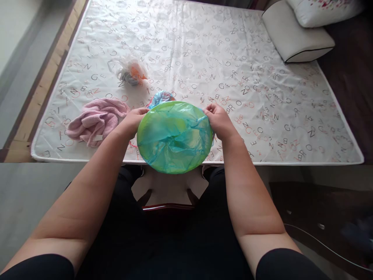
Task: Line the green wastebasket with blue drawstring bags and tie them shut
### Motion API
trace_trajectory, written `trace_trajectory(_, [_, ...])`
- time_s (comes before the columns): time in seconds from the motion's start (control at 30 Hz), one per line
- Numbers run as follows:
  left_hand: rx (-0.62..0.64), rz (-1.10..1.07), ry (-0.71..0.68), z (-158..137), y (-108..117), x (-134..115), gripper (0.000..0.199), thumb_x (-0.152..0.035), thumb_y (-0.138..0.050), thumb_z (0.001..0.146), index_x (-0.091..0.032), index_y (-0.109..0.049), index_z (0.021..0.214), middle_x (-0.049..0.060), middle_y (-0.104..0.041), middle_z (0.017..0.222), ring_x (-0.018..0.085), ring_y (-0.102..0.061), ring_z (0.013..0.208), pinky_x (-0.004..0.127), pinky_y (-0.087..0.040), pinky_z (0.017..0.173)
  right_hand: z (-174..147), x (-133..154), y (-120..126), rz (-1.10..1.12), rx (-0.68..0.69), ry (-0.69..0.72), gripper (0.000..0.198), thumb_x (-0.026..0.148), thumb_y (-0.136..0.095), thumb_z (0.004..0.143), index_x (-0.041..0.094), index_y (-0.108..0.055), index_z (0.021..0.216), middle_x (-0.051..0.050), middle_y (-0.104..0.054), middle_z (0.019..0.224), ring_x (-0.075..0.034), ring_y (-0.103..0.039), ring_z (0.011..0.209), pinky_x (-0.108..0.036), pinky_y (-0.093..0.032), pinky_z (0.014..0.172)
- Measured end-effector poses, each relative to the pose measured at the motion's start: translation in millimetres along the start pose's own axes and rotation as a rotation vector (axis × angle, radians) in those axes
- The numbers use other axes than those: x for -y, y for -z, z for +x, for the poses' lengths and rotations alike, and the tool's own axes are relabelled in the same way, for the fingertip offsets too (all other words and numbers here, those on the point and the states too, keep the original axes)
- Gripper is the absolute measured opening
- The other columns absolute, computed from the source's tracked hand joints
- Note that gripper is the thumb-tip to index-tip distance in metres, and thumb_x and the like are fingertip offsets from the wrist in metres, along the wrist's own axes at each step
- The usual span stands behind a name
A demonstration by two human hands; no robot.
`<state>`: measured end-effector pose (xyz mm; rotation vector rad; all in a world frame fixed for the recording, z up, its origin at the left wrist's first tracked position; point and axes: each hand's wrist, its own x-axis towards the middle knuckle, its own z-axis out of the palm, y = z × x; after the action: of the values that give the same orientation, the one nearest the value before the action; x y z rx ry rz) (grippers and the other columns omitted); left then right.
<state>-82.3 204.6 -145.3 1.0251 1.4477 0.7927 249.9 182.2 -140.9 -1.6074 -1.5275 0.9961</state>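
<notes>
A round green container [142, 134] is held at the mattress's front edge, with a thin blue plastic bag [175, 142] spread across its top and sagging in the middle. My left hand [135, 119] is closed at the upper left of the rim. Opposite it, my right hand [216, 118] pinches a gathered bit of the bag at the upper right. Whether the left fingers hold the bag, the rim or both cannot be made out. Just behind the container lies a crumpled blue plastic bundle [161, 98], partly hidden. The container's underside does not show.
A pink towel [97, 120] lies bunched at the left on the letter-printed mattress [262, 112]. Farther back sits a clear plastic bag [131, 72] with something orange and grey inside. A white pillow [297, 33] rests at the back right. A red-edged seat [168, 208] is below me.
</notes>
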Motion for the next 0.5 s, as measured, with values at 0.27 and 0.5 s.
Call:
trace_trajectory(0.27, [-0.054, -0.051, -0.084, 2, 3, -1, 0.038, -0.041, -0.093, 0.071, -0.019, -0.082, 0.1, 0.007, -0.078, 0.084, 0.014, -0.063, 0.062, 0.022, -0.048, 0.053, 8, -9, -1, 0.154, -0.182, -0.072, 0.05, 0.077, -0.055, 0.097, 0.027, -0.051, 0.092, -0.003, -0.062, 0.089, -0.02, -0.064, 0.086, -0.036, -0.057, 0.081])
trace_trajectory(0.5, [-0.084, -0.089, -0.073, 4, 0, -1, 0.046, -0.034, -0.093, 0.076, -0.02, -0.075, 0.116, 0.006, -0.075, 0.09, 0.014, -0.062, 0.064, 0.023, -0.049, 0.056, 4, -9, 0, -0.004, -0.124, -0.051, 0.057, 0.083, -0.059, 0.095, 0.026, -0.063, 0.103, -0.008, -0.073, 0.104, -0.025, -0.07, 0.099, -0.04, -0.059, 0.09])
